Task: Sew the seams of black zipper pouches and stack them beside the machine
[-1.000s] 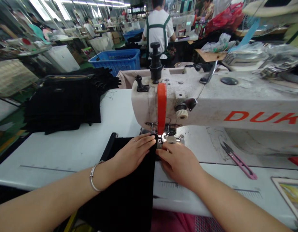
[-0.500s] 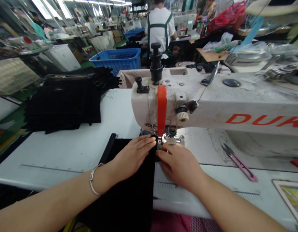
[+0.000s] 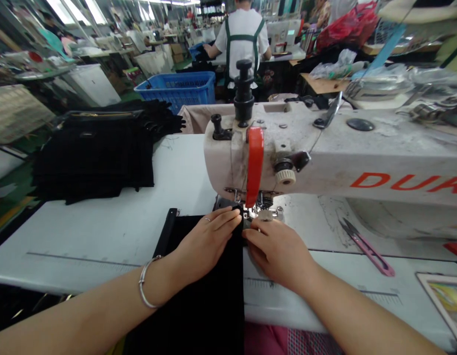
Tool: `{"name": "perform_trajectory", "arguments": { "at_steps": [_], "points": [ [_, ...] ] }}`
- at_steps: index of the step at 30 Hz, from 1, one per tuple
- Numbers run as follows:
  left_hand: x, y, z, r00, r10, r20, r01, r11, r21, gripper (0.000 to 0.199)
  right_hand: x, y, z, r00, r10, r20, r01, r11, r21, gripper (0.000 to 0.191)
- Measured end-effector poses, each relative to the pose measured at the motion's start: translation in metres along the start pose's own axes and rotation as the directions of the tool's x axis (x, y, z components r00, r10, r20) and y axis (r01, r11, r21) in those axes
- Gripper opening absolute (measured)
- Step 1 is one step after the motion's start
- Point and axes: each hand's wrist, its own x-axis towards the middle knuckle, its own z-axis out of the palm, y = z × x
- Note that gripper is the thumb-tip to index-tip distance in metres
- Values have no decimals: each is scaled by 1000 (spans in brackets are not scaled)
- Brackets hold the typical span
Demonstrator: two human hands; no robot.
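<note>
The white sewing table (image 3: 84, 227) spread out under both hands and to each side of them. The white DUK-marked sewing machine (image 3: 324, 162) stood just past the hands, its long arm reaching off to the right. Far beyond the left hand was a blue plastic crate (image 3: 176, 93). Nearer, but still past the left hand, sat a pile of black cloth pieces (image 3: 91, 153), with a zipper on top.

The black cloth panel (image 3: 202, 310) lay under the left hand, its top corner by the machine's foot, its long side running back toward the person. It looked light, soft and bendy, and not easy to break. A flat palm near the top corner seemed the best hold, with fingertips guiding the edge.

The left hand (image 3: 209, 236) pressed down flat, fingers together, not squeezing. The right hand (image 3: 280, 246) had bent fingers at the cloth's edge, close to the foot; I couldn't tell if they pinched anything. Pink thread snips (image 3: 367, 246) lay right of that hand. A silver bracelet (image 3: 142, 283) circled the left wrist.
</note>
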Motion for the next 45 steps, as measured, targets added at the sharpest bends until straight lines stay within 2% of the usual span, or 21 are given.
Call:
{"name": "perform_trajectory", "arguments": {
  "at_steps": [3,6,9,13,16,18,22,26,31,34,37,40,42,43,45],
  "points": [
    [0,-1,-4,999,17,52,-18,1000,13,42,-2,2,-1,998,-52,-34,54,997,47,24],
    [0,-2,-10,987,23,160,-30,999,37,56,-5,3,-2,987,-148,-69,154,983,99,25],
    [1,-4,-14,974,36,224,-50,997,57,58,-6,1,-3,985,-171,-35,174,978,119,20],
    [2,-12,-19,977,60,203,-63,998,11,40,-6,-2,-5,995,-94,-22,96,986,135,26],
    [6,-23,-27,985,50,166,-39,997,-69,38,-5,-2,-4,993,-121,0,120,984,132,40],
    [11,-30,-36,982,60,177,-40,992,-116,36,-5,-2,-1,989,-143,28,139,984,113,40],
    [25,-31,-47,944,162,289,-137,985,-105,31,-7,-3,3,992,-127,16,125,988,93,33],
    [33,-12,-44,883,272,383,-276,960,-44,25,-8,-5,0,995,-101,27,98,992,83,22],
    [30,2,-34,890,294,348,-333,941,59,17,-8,-9,-3,996,-83,42,78,992,97,20],
    [30,-5,-31,898,327,296,-352,935,35,19,-8,-8,-2,995,-81,52,76,992,97,20],
    [37,-20,-28,887,361,287,-376,927,-6,21,-6,-5,0,995,-81,50,76,993,89,28],
    [41,-29,-31,888,369,275,-368,928,-59,27,-3,-3,-2,996,-73,43,70,996,60,33],
    [33,-21,-36,910,319,265,-318,947,-48,31,-5,-5,-5,995,-77,56,73,996,58,28],
    [25,-11,-39,922,278,268,-282,959,-27,42,-8,-9,-6,994,-84,66,79,994,74,25],
    [1,17,-44,936,193,293,-211,977,31,85,-21,-20,-6,992,-98,74,87,987,133,23]
  ]
}}
